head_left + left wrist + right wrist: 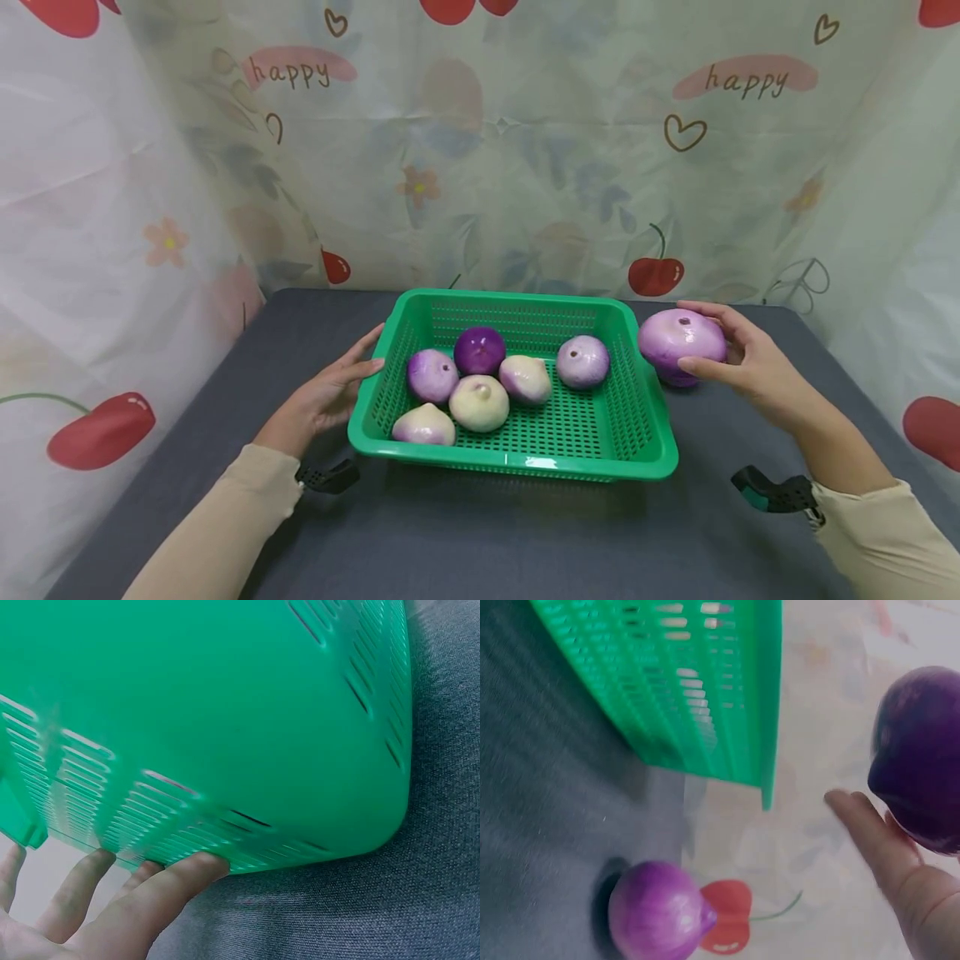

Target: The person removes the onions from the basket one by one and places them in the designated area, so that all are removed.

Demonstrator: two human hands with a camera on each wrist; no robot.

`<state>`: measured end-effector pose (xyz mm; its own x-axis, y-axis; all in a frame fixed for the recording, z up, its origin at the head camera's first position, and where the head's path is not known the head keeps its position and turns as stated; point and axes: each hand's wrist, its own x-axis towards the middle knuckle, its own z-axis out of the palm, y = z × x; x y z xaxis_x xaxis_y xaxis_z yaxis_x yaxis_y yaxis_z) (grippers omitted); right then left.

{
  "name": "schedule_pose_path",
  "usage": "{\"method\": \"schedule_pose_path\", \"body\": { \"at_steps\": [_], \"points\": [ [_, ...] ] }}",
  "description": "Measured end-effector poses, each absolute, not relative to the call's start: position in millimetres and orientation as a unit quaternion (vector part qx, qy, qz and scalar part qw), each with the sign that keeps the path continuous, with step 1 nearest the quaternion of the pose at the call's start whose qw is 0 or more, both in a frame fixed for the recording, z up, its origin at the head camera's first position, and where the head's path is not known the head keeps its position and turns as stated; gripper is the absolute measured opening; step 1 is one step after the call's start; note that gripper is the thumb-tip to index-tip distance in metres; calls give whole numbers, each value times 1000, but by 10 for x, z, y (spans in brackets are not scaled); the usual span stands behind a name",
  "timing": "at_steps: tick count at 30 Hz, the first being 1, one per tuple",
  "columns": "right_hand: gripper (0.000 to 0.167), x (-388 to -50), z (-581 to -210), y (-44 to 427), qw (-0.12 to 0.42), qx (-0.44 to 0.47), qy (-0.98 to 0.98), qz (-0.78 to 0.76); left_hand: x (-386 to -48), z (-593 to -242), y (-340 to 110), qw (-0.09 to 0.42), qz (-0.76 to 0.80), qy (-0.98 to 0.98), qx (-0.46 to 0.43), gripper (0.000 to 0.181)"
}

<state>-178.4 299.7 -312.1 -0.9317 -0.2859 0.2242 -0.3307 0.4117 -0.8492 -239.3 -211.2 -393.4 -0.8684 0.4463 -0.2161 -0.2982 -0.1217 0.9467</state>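
Observation:
My right hand (757, 367) holds a light purple onion (682, 337) in the air just past the basket's right rim, thumb on the near side and fingers behind; the right wrist view shows this onion (922, 757) beside the hand (900, 870). Beneath it, a darker purple onion (681, 379) is mostly hidden, and appears whole on the table in the right wrist view (658, 911). Fairly straight fingers of my left hand (322, 400) touch the left side of the green basket (517, 463); in the left wrist view the hand (120, 907) meets its slotted wall (225, 735).
Inside the basket lie several onions: a dark purple one (480, 350), light purple ones (432, 376) and whitish ones (479, 404). A dark grey cloth (525, 542) covers the table. A printed curtain (510, 208) stands behind and at both sides.

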Motion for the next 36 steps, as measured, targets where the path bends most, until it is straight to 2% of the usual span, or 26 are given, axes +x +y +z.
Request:
{"method": "schedule_pose_path", "body": {
  "at_steps": [10, 19, 29, 36],
  "points": [
    [59, -1829, -3307, 3365, 49, 133, -783, 606, -2391, -3927, -2120, 251, 747, 613, 61, 71],
    [45, -1910, -3469, 3689, 21, 97, -691, 716, -2392, -3927, -2114, 250, 748, 612, 53, 70],
    [58, -2038, -3572, 3819, 3, 70, -656, 752, -2411, -3942, -2114, 253, 745, 614, 58, 69],
    [58, -2126, -3656, 3903, -20, 44, -657, 752, -2394, -3914, -2107, 255, 747, 611, 55, 69]
  ]
}}
